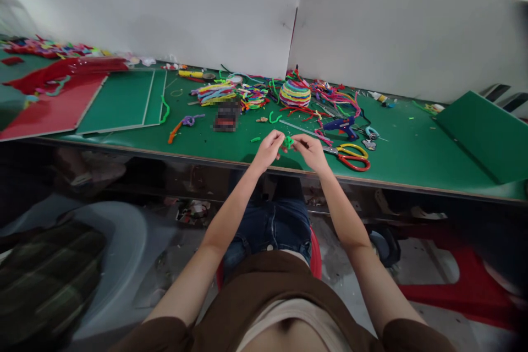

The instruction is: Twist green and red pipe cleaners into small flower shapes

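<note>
Your left hand (270, 147) and right hand (310, 150) pinch the small green fuzzy piece (288, 142); uneven pull could deform it.

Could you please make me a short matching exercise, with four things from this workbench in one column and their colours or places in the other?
Things:
1. Scissors
2. Small green piece
3. Glue gun
4. Ball

Colours or places:
A. Dark blue
B. Banded in many colours
C. One yellow handle, one red
D. At the fingers of the left hand and right hand

Right pairs: 1-C, 2-D, 3-A, 4-B
</note>
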Tool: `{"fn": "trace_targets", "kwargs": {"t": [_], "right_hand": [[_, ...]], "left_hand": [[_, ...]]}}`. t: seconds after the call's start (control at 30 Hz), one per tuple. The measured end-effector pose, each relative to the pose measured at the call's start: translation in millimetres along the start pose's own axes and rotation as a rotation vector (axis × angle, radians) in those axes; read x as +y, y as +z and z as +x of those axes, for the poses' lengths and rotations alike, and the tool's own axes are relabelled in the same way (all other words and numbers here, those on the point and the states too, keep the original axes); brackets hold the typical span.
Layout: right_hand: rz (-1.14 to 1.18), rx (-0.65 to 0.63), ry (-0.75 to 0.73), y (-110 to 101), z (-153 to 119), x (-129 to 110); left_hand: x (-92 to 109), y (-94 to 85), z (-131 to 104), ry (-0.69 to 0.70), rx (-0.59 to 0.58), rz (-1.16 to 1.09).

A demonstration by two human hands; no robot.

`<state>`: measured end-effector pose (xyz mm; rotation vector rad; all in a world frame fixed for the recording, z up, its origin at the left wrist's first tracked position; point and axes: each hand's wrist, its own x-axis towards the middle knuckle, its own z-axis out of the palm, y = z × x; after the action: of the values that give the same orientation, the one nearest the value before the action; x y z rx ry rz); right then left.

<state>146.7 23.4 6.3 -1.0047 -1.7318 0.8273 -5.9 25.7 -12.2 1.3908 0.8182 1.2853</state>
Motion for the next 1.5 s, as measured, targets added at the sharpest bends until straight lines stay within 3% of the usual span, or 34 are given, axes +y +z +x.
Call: {"fn": "trace_targets", "kwargs": {"t": [0.1, 0.17, 0.3, 0.43, 0.67, 0.9, 1.1, 1.17, 1.23, 1.33, 1.5], "right_hand": [[-0.125, -0.008, -0.051, -4, -2, -3], [-0.207, -0.001, -0.087, -5, -2, -7], [-0.343, 0.021, -0.119, -3, -3, -11], [-0.480, 0.001, -0.244, 3, -5, -7], [-0.660, -0.010, -0.312, 8, -10, 0], [-0.258, 0.022, -0.070, 4, -8, 3], [0.327, -0.199, 0.246, 11, -10, -4], [0.407, -0.198, 0.283, 13, -11, -8], [0.375, -0.128, 0.239, 11, -12, -14], [0.120, 0.025, 0.042, 4, -16, -24], [-0.330, 0.097, -0.268, -9, -23, -35]], "left_hand": [[8, -11.4, 1, 0.061, -0.114, 0.101], [12, -14.7, 1, 0.078, -0.127, 0.149], [11, -13.0, 1, 0.137, 0.007, 0.183], [7, -9.0, 3, 0.160, 0.130, 0.148], [-8, 2.4, 7, 0.114, 0.215, 0.074], [-4, -6.7, 7, 0.165, 0.172, 0.132], [12, -11.1, 1, 0.339, 0.276, 0.158], [14, -9.1, -2, 0.402, 0.291, 0.157], [14, -9.2, -5, 0.463, 0.238, 0.142], [15, -15.0, -7, 0.495, 0.080, 0.098], [19, -21.3, -13, 0.254, -0.014, 0.116]]}}
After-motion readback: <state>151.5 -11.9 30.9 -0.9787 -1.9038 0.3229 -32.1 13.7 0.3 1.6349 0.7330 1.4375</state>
